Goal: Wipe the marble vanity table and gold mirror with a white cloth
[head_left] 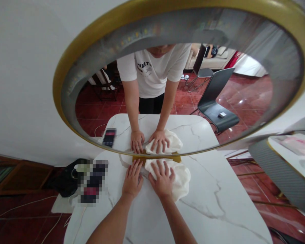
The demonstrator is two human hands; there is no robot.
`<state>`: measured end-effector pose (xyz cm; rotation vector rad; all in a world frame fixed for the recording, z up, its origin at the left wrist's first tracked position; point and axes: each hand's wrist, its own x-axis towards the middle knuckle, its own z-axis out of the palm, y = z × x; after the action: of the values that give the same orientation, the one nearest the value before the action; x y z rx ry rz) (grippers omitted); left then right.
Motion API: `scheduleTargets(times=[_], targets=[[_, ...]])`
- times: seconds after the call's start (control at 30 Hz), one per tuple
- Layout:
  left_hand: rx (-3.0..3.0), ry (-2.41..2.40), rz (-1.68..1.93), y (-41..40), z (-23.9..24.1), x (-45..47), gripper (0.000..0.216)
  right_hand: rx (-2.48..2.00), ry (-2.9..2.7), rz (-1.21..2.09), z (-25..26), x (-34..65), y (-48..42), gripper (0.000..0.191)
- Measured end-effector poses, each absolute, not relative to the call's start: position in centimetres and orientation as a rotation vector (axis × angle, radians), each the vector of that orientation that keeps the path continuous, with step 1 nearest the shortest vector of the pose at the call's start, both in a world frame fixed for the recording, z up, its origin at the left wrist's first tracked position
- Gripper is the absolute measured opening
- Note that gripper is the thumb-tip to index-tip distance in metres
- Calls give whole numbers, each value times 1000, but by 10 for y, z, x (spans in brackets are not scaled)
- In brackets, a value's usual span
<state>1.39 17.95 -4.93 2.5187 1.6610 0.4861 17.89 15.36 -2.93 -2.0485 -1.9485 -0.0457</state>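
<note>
My right hand (162,179) lies with spread fingers on a crumpled white cloth (181,179), pressing it against the marble-patterned white table (205,206). Beside it, my left hand (132,180) rests flat on the tabletop, fingers stretched forward to the gold base (177,158) of the mirror. The cloth bulges out to the right of my right hand, and its far edge is close to that base. Above both hands leans a large oval mirror (165,84) with a gold frame (56,84). Both hands and the cloth are reflected in it.
A pixelated dark object (93,183) lies at the table's left edge, with a white cable near it. Left of the table is a black bag (68,178). At the right stands a grey ribbed piece of furniture (282,169) with a white top. Red tiles cover the floor (15,220).
</note>
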Motion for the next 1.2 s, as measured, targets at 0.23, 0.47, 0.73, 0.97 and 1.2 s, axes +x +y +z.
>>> scheduleTargets(times=[0.23,0.47,0.73,0.97,1.2], targets=[[2486,1665,461,180,-47,15,66,-2067,-1956,-86,-31,202,146,42],[2463,1670,453,179,-42,15,68,-2287,-1699,-220,-35,239,139,43],[2476,1677,427,178,-44,15,67,-2116,-1886,-71,-32,184,150,43],[2488,1673,456,178,-44,14,66,-2043,-1989,-9,-28,168,154,43],[2444,1658,411,178,-38,15,68,-2223,-1722,-208,-33,221,143,42]])
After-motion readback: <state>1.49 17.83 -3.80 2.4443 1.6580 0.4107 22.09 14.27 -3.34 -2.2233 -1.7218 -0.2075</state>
